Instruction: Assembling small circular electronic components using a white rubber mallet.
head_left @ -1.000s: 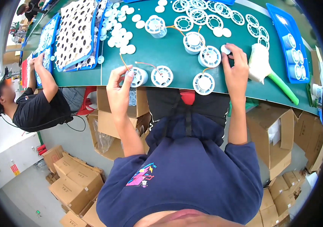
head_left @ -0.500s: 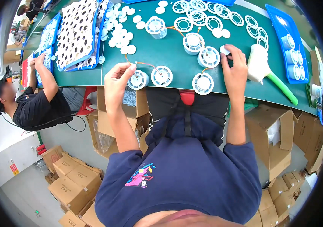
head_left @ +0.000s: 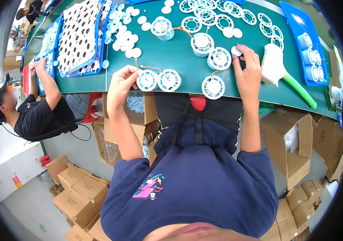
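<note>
My left hand (head_left: 124, 84) is closed at the left rim of a round white slotted housing (head_left: 147, 80), thumb and forefinger pinched there. A thin wire with a small connector rises beside the fingertips. That housing stands against a second wired round housing (head_left: 169, 80) on its right. Between the fingertips of my right hand (head_left: 248, 68) is a small white disc (head_left: 236, 51), just above the table. Left of this hand sit a housing with a white centre (head_left: 213, 87) and two touching housings (head_left: 219, 58) behind it. Another wired housing (head_left: 162, 28) stands farther back.
White rings (head_left: 207, 17) and loose white discs (head_left: 125, 40) lie across the green table (head_left: 139, 105). A green-handled mallet with a wrapped head (head_left: 272, 64) lies at right, beside a blue tray (head_left: 314, 82) of housings. Trays of white parts (head_left: 79, 36) and a co-worker (head_left: 38, 108) are at left.
My left hand has drawn slightly left and down, and the housing at its fingertips now stands against the neighbouring one. My right hand stays almost still with the disc.
</note>
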`<state>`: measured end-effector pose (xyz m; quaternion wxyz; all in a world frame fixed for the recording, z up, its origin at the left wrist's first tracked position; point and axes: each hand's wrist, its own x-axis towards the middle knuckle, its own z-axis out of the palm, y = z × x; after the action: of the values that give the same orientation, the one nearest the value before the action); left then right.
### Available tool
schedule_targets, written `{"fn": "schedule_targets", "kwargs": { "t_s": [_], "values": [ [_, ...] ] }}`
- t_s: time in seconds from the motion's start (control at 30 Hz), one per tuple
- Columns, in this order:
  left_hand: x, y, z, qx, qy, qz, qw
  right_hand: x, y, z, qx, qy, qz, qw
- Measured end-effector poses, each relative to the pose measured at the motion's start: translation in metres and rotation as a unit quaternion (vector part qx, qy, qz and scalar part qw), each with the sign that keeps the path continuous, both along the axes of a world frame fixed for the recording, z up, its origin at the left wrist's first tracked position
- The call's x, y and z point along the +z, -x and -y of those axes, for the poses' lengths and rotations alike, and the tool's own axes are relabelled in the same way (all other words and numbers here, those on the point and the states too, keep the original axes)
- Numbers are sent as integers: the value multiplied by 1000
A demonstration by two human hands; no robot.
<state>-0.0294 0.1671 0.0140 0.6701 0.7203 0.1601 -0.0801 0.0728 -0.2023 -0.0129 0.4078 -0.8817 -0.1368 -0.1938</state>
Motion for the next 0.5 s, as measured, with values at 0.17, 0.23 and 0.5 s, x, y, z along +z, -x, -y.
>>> {"fn": "schedule_targets", "kwargs": {
  "t_s": [0.17,0.23,0.5],
  "values": [
    [-1,5,2,8,-47,7,999,1,1,0,1,-1,1,1000],
    [10,6,9,45,-108,-19,993,-2,0,2,1,3,1,1000],
    [76,-31,25,13,-326,187,926,-2,0,-1,5,4,7,1000]
  ]
}}
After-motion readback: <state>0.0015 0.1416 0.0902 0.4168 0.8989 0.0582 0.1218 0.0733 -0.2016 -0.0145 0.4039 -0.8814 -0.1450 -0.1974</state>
